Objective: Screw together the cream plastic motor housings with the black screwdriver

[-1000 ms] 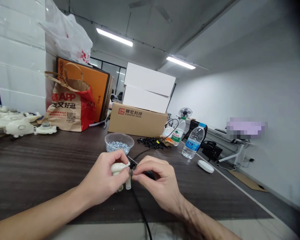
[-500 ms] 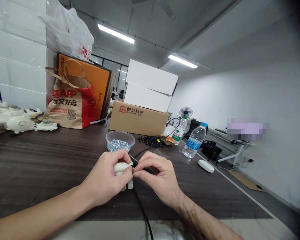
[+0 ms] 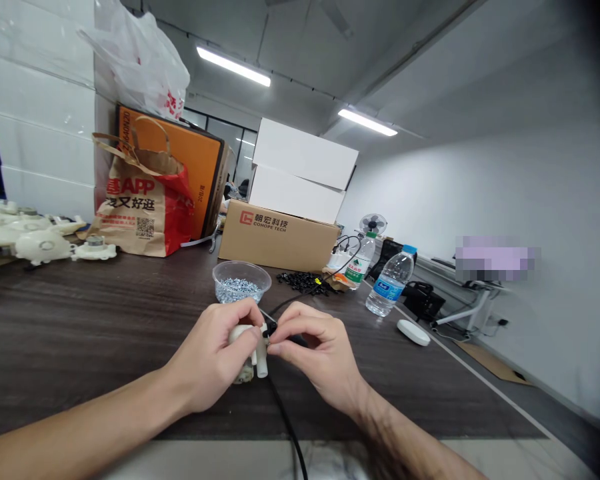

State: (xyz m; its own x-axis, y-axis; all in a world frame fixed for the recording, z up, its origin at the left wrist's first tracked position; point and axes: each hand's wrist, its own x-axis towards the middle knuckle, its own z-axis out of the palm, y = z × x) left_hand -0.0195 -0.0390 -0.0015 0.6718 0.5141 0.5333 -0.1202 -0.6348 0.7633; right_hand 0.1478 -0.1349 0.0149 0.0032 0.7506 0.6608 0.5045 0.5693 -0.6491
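A cream-white plastic part (image 3: 261, 360) with a short tube pointing down is gripped by my left hand (image 3: 220, 353), its thumb lying across it. My right hand (image 3: 320, 350) is pinched at the right side of this part, beside a small black piece (image 3: 269, 329). What sits between the right fingertips is too small to make out. Just behind the hands stands a clear round tub (image 3: 241, 281) of small silvery screws. A pile of small black pieces (image 3: 307, 283) lies to its right.
Several cream plastic parts (image 3: 45, 245) lie at the left. Behind are a paper bag (image 3: 150, 213) and a cardboard box (image 3: 277, 240). Two water bottles (image 3: 390, 283) and a white lid (image 3: 413, 332) stand right. A black cable (image 3: 286, 417) crosses the table (image 3: 105, 333).
My left thumb has shifted up over the white part, and more of its lower side and tube now shows. My right hand has barely moved.
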